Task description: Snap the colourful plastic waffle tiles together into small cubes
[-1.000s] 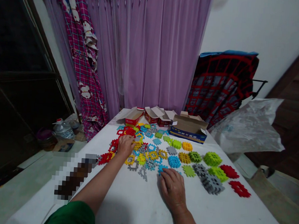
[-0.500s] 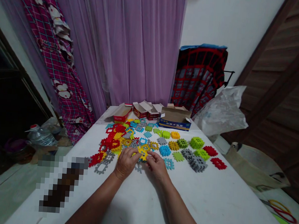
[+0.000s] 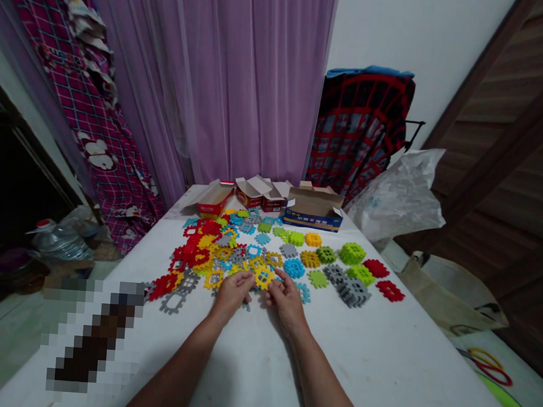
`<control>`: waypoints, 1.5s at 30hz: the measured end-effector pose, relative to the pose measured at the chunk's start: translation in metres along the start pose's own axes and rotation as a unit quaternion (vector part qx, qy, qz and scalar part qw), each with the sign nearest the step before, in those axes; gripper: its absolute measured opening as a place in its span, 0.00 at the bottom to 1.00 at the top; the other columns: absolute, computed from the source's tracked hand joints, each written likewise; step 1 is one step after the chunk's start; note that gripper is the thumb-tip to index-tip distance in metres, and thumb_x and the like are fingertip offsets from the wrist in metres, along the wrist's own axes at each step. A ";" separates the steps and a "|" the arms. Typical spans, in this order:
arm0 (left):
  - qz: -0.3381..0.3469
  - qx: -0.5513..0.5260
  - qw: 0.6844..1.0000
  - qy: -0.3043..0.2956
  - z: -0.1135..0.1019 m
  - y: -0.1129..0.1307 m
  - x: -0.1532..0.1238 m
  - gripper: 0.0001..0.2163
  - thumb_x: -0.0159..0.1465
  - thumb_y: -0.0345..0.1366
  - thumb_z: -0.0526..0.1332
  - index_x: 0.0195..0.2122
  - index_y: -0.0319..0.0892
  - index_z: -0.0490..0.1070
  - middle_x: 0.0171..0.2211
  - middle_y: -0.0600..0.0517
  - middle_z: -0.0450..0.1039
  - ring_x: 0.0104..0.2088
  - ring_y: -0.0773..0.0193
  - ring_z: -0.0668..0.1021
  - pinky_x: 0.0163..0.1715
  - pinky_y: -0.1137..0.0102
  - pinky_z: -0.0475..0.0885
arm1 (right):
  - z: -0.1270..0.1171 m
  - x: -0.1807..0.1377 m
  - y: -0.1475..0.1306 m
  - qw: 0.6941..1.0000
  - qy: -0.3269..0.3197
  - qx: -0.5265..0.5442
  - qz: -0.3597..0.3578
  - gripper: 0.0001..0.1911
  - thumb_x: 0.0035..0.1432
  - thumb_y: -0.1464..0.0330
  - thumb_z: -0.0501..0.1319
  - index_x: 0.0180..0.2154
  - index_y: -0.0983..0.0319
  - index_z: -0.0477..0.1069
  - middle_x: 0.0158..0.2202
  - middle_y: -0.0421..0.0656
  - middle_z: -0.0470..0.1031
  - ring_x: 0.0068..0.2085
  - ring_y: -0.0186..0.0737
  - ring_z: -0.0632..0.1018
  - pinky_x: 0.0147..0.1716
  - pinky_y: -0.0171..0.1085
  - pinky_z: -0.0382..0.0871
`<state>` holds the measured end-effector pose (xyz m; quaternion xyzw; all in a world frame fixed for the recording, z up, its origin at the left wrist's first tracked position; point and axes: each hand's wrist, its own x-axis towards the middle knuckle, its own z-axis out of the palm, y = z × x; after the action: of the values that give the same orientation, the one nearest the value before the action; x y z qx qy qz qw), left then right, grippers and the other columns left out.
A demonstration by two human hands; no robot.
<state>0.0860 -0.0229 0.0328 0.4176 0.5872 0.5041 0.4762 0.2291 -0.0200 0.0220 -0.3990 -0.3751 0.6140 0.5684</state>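
Both my hands meet at the near edge of a spread of coloured plastic interlocking tiles on a white table (image 3: 251, 363). My left hand (image 3: 233, 292) and my right hand (image 3: 287, 297) pinch the two sides of a yellow tile (image 3: 263, 277) between them. Loose red tiles (image 3: 188, 253), grey tiles (image 3: 174, 299), blue tiles (image 3: 293, 268) and more yellow ones lie just beyond my fingers. Stacks of green tiles (image 3: 352, 254), grey tiles (image 3: 353, 291) and flat red tiles (image 3: 389, 290) sit to the right.
Open cardboard boxes stand along the table's far edge: red ones (image 3: 213, 202) and a blue-and-brown one (image 3: 314, 208). A purple curtain (image 3: 243, 77) hangs behind. A plastic bag (image 3: 399, 197) lies at the right, a water bottle (image 3: 59, 241) on the floor left.
My left hand drew back from the red tiles and my right hand moved left; both now meet on a yellow tile. The view also swung to the right.
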 end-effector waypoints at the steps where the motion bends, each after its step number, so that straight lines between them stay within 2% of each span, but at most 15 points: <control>1: -0.002 -0.005 1.000 0.002 -0.001 0.000 0.000 0.21 0.50 0.50 0.68 0.37 0.38 0.75 0.22 0.55 0.74 0.13 0.75 0.66 0.11 0.78 0.53 | 0.000 0.000 0.003 1.000 -0.006 -0.014 -0.013 0.33 0.43 0.58 0.70 0.52 0.60 0.70 0.22 0.32 0.69 0.21 0.30 0.71 0.20 0.30 0.65; 3: -0.004 -0.008 1.000 0.005 -0.003 0.001 0.001 0.21 0.50 0.50 0.68 0.37 0.38 0.76 0.18 0.58 0.71 0.12 0.74 0.65 0.11 0.78 0.52 | -0.001 0.001 0.008 0.998 -0.014 -0.049 -0.042 0.34 0.45 0.58 0.69 0.54 0.60 0.70 0.24 0.34 0.70 0.22 0.30 0.70 0.21 0.30 0.66; 6: -0.007 -0.010 1.000 0.007 -0.008 0.001 0.002 0.23 0.50 0.51 0.67 0.39 0.37 0.75 0.15 0.60 0.67 0.11 0.74 0.63 0.11 0.77 0.51 | -0.004 0.001 0.016 0.988 -0.019 -0.128 -0.087 0.32 0.45 0.60 0.69 0.53 0.59 0.71 0.33 0.39 0.75 0.24 0.30 0.72 0.25 0.33 0.70; 11: -0.007 -0.019 1.000 -0.003 -0.011 -0.002 0.002 0.23 0.51 0.52 0.66 0.39 0.37 0.75 0.14 0.61 0.65 0.12 0.74 0.62 0.12 0.77 0.50 | -0.005 -0.006 0.019 0.937 0.002 -0.300 -0.180 0.29 0.48 0.63 0.66 0.54 0.58 0.72 0.39 0.43 0.78 0.27 0.33 0.76 0.29 0.36 0.73; 17: -0.004 -0.024 1.000 -0.012 -0.012 -0.002 0.001 0.26 0.52 0.54 0.66 0.43 0.36 0.75 0.13 0.61 0.65 0.12 0.74 0.60 0.12 0.76 0.50 | -0.006 -0.009 0.016 0.867 0.043 -0.425 -0.257 0.23 0.51 0.63 0.64 0.50 0.61 0.73 0.38 0.44 0.79 0.29 0.35 0.77 0.29 0.34 0.72; 21: -0.007 -0.032 0.999 -0.032 -0.013 -0.002 -0.001 0.32 0.50 0.55 0.66 0.48 0.35 0.73 0.15 0.60 0.67 0.12 0.74 0.61 0.13 0.76 0.51 | -0.007 -0.009 0.016 0.840 0.052 -0.459 -0.285 0.16 0.56 0.63 0.61 0.45 0.61 0.74 0.36 0.43 0.78 0.29 0.34 0.76 0.30 0.34 0.72; 24: -0.007 -0.040 0.999 -0.031 -0.013 -0.002 -0.002 0.32 0.50 0.56 0.66 0.47 0.34 0.73 0.15 0.60 0.67 0.12 0.75 0.61 0.13 0.76 0.51 | -0.006 -0.011 0.019 0.837 0.053 -0.459 -0.292 0.18 0.57 0.63 0.60 0.48 0.61 0.73 0.38 0.44 0.78 0.29 0.34 0.76 0.30 0.35 0.72; 29: -0.003 -0.049 0.998 -0.024 -0.012 -0.003 -0.001 0.31 0.50 0.55 0.67 0.47 0.36 0.73 0.16 0.60 0.67 0.13 0.75 0.62 0.13 0.76 0.51 | -0.003 -0.013 0.020 0.842 0.044 -0.467 -0.267 0.22 0.55 0.62 0.62 0.51 0.61 0.71 0.40 0.45 0.78 0.30 0.35 0.76 0.32 0.36 0.73; 36: -0.002 -0.051 0.998 -0.039 -0.013 -0.004 -0.002 0.31 0.51 0.56 0.65 0.47 0.35 0.73 0.16 0.59 0.67 0.13 0.74 0.63 0.13 0.76 0.52 | -0.005 -0.011 0.021 0.858 0.049 -0.455 -0.233 0.20 0.56 0.62 0.61 0.50 0.60 0.72 0.38 0.43 0.78 0.28 0.34 0.75 0.31 0.36 0.72; 41: -0.006 -0.048 0.998 -0.036 -0.013 -0.003 -0.003 0.30 0.52 0.54 0.66 0.48 0.35 0.73 0.15 0.60 0.67 0.13 0.74 0.62 0.13 0.76 0.52 | -0.006 -0.011 0.023 0.850 0.044 -0.466 -0.242 0.20 0.57 0.62 0.60 0.51 0.61 0.71 0.40 0.45 0.78 0.29 0.35 0.76 0.32 0.37 0.72; 43: -0.006 -0.053 0.998 -0.037 -0.013 -0.003 -0.003 0.30 0.52 0.54 0.66 0.48 0.35 0.73 0.15 0.60 0.67 0.13 0.73 0.62 0.13 0.76 0.52 | -0.005 -0.012 0.022 0.841 0.041 -0.471 -0.262 0.20 0.57 0.63 0.60 0.51 0.61 0.71 0.42 0.46 0.78 0.32 0.37 0.77 0.34 0.38 0.74; 45: -0.005 -0.057 0.998 -0.034 -0.014 -0.003 -0.003 0.29 0.52 0.54 0.66 0.47 0.35 0.73 0.15 0.60 0.67 0.13 0.73 0.63 0.13 0.76 0.52 | -0.006 -0.012 0.019 0.831 0.028 -0.472 -0.291 0.22 0.57 0.63 0.61 0.53 0.61 0.70 0.46 0.49 0.76 0.40 0.42 0.78 0.41 0.41 0.75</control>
<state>0.0731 -0.0294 0.0311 0.4033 0.5429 0.5199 0.5219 0.2272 -0.0330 0.0034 -0.5083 -0.7019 0.1564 0.4738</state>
